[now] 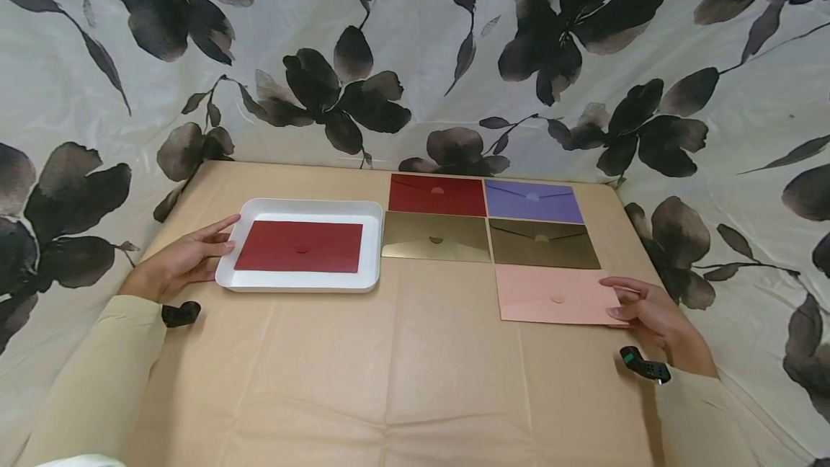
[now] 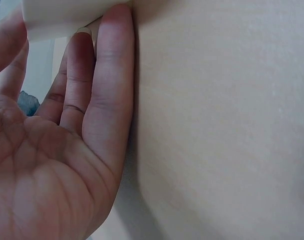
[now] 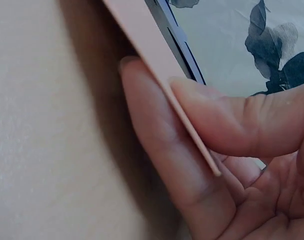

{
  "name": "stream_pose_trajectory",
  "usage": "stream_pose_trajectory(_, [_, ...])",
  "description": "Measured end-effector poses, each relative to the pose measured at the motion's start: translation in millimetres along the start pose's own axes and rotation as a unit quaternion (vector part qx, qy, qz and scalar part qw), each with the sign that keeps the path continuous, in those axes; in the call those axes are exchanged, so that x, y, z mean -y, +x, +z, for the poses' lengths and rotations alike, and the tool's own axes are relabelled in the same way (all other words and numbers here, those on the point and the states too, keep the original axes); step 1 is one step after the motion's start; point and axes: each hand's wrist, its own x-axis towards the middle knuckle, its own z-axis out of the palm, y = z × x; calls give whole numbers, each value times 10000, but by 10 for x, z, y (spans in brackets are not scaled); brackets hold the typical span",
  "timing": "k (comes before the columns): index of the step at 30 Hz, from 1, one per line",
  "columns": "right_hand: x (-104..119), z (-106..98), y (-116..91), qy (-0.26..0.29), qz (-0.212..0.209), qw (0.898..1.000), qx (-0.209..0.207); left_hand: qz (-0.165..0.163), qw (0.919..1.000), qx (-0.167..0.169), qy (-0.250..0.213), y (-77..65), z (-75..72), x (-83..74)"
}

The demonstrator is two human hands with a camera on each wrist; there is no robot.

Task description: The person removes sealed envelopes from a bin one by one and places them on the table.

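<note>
At the left, a white tray [image 1: 298, 283] lies on the tan surface with a red envelope [image 1: 298, 247] flat inside it. My left hand [image 1: 191, 258] holds the tray's left edge; in the left wrist view, fingers [image 2: 114, 65] reach the tray's pale corner [image 2: 66, 20]. On the right, my right hand [image 1: 655, 316] pinches the right edge of a pink envelope [image 1: 558, 298]. The right wrist view has thumb and finger on opposite faces of this pink envelope [image 3: 146, 42], its near edge raised off the surface.
Beyond the pink envelope lie a dark red envelope [image 1: 437, 194], a purple envelope [image 1: 534, 204], a gold envelope [image 1: 434, 243] and a darker gold envelope [image 1: 545, 249], arranged in two rows. The tan table [image 1: 389, 366] stands against a floral-patterned cloth [image 1: 421, 56].
</note>
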Motion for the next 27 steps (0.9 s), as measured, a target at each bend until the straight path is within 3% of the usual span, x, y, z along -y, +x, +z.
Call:
stream_pose_trajectory(5, [17,0,-1,-297,-148,9994,-130,-38,10000,39,32,2,3,-3])
stream_pose_trajectory(14, [109,51,25,-1506,-205,9874,-441,-43,10000,82,-18,-2,-11,-4])
stream_pose_trajectory(27, [120,53,15,-1520,-158,9876,-352,-79,9999,76,109,-2,-3,-8])
